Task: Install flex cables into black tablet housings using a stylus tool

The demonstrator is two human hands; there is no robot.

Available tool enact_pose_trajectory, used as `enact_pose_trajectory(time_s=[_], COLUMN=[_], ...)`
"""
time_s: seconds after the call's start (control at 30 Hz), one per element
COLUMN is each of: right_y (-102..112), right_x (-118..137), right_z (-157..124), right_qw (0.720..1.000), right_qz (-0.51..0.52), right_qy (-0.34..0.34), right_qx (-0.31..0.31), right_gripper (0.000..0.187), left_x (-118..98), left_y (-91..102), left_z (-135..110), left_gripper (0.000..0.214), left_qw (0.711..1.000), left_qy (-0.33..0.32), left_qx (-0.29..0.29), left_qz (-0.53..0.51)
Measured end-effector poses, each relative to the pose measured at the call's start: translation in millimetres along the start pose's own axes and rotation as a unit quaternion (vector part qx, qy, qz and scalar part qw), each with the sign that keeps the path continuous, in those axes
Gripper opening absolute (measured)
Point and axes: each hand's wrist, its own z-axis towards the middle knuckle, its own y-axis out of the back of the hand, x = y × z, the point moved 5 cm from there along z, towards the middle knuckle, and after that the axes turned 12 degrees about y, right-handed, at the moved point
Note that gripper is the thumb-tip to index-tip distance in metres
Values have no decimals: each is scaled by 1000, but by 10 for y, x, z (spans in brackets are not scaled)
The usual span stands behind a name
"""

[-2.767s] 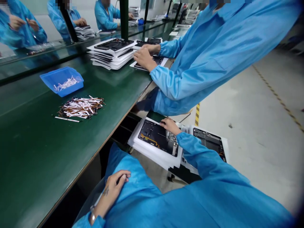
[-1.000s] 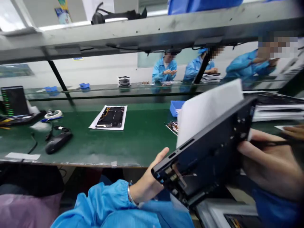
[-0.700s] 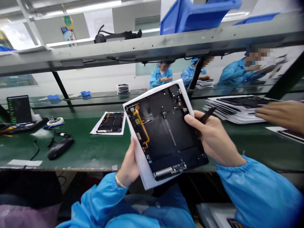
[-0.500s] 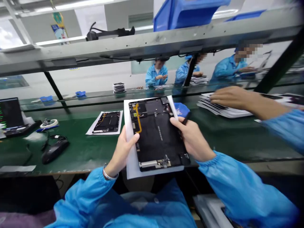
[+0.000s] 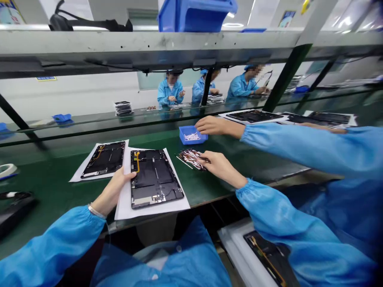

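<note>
Green workbench (image 5: 44, 187): my left hand (image 5: 115, 185) open on a paper sheet (image 5: 122, 209) beside a tablet back panel (image 5: 155, 179), right hand (image 5: 221, 167) narrow-fingered against flex strips (image 5: 191, 159).

Three blue-smocked co-workers (image 5: 199, 91) are working past the shelf (image 5: 149, 46), where a blue crate (image 5: 196, 16) is sitting overhead.

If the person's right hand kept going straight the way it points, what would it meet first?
Probably the heap of white and copper strips just ahead of the right hand; they may already touch.
</note>
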Motion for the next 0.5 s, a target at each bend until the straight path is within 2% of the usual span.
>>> enact_pose_trajectory(time_s=[0.1,0.17,0.3,0.4,0.5], right_y=[-94,-125,-135,-150,-186], right_x=[-26,-46,-123,-177,-193], right_z=[54,104,203,276,328], right_qw=[997,993,984,976,971], right_qz=[-46,-72,-115,-131,-132], right_qy=[11,13,7,10,16], right_qx=[58,89,136,171,197], right_gripper=[13,13,14,10,4], left_x=[12,3,-114,-209,-287], left_y=[-30,-33,12,-12,-63], left_z=[-10,-69,-295,-437,-489], left_gripper=[42,52,84,89,89], left_qw=[1000,1000,987,972,966], left_qy=[10,2,-102,-163,-198], left_qx=[11,2,-58,-44,-14], left_qz=[11,31,108,162,168])
